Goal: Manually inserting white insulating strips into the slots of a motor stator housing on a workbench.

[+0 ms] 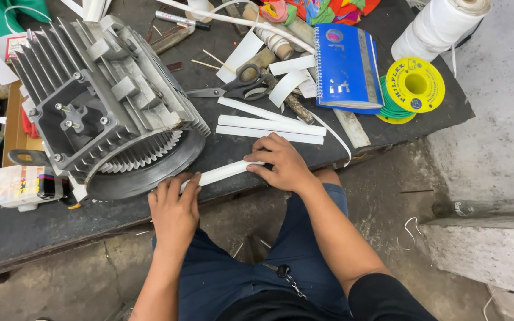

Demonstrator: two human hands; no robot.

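Head view showed both hands pressing one long white paper strip flat at the dark workbench edge: left hand with fingers together on its near end, right hand pinching the far end. Three similar flat strips lay cut above it; the finned grey metal motor housing seemingly awaited them. One pair of scissors rested nearby.

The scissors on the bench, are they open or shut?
Shut, or nearly. The scissors lie flat with blades together in one point and the two handle loops side by side.
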